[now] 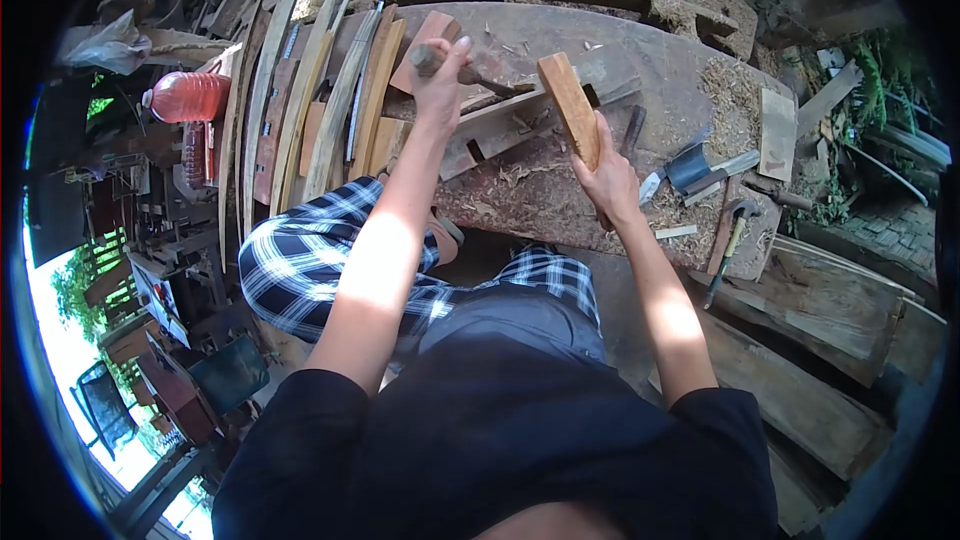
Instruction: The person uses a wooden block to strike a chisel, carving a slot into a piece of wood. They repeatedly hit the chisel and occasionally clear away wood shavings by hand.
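Translucent pink-red bottle (white cap)

Wood block: flat faces, smooth-looking, slight sheen; slotted wood piece: pale, mostly matt; work surface: dull, scuffed, stained; wood shavings near its right edge: thin, curly, rough; wood strips by its left edge: matt, some rough-edged; hammer head near its near right corner: dull metal; bottle past its left edge: glossy see-through plastic; bag: thin crinkled plastic; checked garment: matt cloth.

Black short-sleeved top, seemingly blue-and-white plaid bottoms.
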`<state>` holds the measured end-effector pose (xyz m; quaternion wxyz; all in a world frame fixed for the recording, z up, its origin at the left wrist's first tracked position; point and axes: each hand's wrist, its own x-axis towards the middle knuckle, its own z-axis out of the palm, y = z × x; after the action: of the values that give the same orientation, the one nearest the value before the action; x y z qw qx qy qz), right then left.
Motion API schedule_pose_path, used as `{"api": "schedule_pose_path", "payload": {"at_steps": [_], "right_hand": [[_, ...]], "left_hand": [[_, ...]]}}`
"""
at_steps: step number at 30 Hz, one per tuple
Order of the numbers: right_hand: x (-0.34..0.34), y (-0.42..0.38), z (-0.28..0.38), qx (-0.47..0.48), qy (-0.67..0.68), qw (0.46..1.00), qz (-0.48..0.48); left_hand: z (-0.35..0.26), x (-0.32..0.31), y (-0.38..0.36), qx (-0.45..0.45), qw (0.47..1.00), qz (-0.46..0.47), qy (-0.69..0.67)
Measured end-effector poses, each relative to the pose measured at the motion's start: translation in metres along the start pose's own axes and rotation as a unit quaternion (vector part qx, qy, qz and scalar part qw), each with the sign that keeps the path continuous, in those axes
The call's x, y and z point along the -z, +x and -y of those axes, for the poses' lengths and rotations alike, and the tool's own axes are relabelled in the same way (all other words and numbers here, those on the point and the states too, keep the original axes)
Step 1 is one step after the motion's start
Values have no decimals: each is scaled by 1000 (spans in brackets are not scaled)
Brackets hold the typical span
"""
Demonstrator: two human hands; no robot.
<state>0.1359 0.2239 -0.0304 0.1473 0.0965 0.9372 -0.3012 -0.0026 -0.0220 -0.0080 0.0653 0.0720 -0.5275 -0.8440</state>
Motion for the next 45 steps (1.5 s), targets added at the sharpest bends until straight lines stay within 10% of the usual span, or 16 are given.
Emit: {"api": "schedule_pose_path", "payload": {"at_steps": [27,45], "right_hand": [[-1,-11,-4,-13,10,1000,2],[-3,-2,-4,-8,8,1000,-5]], "left_hand": [[8,-47,21,-64,931,190,305],[-19,-52,-16,-116,954,86,263]]}}
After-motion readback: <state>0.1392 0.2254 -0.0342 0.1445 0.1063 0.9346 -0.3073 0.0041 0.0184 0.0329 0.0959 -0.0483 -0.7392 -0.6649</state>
